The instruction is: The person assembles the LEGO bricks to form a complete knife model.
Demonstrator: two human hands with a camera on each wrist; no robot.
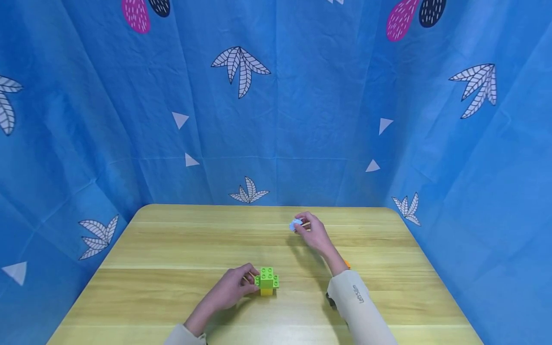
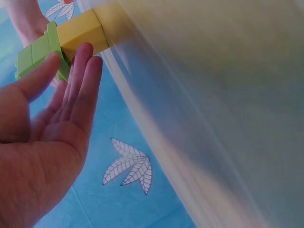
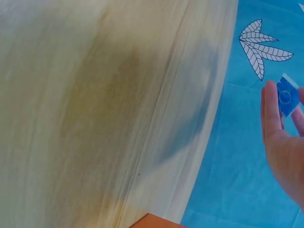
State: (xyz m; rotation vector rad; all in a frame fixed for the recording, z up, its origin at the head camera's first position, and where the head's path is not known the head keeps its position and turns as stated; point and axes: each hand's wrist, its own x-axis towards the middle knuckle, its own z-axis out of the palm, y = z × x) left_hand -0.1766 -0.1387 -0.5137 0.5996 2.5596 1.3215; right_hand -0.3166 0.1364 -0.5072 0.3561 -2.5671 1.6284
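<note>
A small stack of toy building bricks stands upright on the table, with green bricks (image 1: 267, 272) on top and a yellow brick (image 1: 266, 292) below. My left hand (image 1: 230, 287) is at the stack's left side, its thumb and fingers pinching the green part; the left wrist view shows the thumb on a green brick and the fingers beside it. Farther back, my right hand (image 1: 316, 235) pinches a small light-blue piece (image 1: 295, 224) above the table. In the right wrist view this blue piece (image 3: 287, 96) shows a ring on its face; its exact kind is unclear.
An orange object (image 1: 347, 264) lies partly hidden behind my right forearm, and its edge (image 3: 159, 222) shows in the right wrist view. The wooden table (image 1: 189, 239) ends at a blue patterned cloth (image 1: 302, 120) at the back and sides.
</note>
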